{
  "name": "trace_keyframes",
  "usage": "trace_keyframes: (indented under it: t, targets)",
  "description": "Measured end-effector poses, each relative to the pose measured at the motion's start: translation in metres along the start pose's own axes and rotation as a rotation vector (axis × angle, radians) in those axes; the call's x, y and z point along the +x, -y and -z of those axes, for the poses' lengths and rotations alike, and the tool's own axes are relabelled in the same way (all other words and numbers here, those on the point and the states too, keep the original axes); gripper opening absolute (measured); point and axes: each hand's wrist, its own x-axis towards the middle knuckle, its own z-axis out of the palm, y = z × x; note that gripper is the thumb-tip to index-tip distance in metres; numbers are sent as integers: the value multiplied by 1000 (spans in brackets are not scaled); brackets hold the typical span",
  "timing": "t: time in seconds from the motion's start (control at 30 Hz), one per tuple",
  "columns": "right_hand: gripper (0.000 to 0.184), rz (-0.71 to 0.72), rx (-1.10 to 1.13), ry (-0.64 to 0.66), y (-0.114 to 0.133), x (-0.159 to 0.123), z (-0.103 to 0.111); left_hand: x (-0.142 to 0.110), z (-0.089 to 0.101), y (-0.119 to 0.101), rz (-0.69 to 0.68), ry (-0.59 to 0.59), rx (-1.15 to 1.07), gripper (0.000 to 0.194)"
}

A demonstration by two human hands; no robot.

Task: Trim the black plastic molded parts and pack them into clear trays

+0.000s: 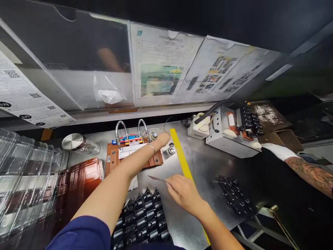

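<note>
Fixture point(111, 163): holds a white dotted plate point(125, 152).
Left hand point(163, 139): at the fixture's far right corner, curled; fingers hidden, so opening and grip cannot be told.
Right hand point(183, 194): nearly closed, pinching a thin pointed tool point(156, 178) in front of the fixture, tip clear of it.
Black parts point(145, 218): grouped in front of the fixture.
Fixture work: seems under way; finished and remaining amounts cannot be told.

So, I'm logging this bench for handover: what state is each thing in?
Right hand: closed around thin tool
Left hand: extended, grip unclear
Thin tool: held, tip free
Jar: lid on
Metal hoses: bent into arches
Co-worker's hand: gloved
Nearest black parts: in rows
</note>
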Motion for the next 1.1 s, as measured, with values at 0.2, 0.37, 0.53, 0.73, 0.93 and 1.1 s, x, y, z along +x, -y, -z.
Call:
trace_keyframes:
  t: [0.2,0.37,0.53,0.73,0.93,1.1]
  targets:
    - [20,123,73,188,5,25,-2,-37,3,-7,15,30,-123,25]
    - [20,-44,390,112,-10,43,-24,-130,5,17,71,173,-577,34]
    - [24,-724,944,-154,-36,66,-89,-244,6,83,618,110,-1505,57]
    - [28,-1126,1206,-318,-47,83,-145,-276,-2,101,830,-226,-1672,30]
    - [20,-1187,1184,-269,-54,85,-150,-251,-12,90,1088,-426,-1521,24]
    - [16,-1227,1072,-227,-53,94,-146,-241,-15,90,1132,-581,-1405,26]
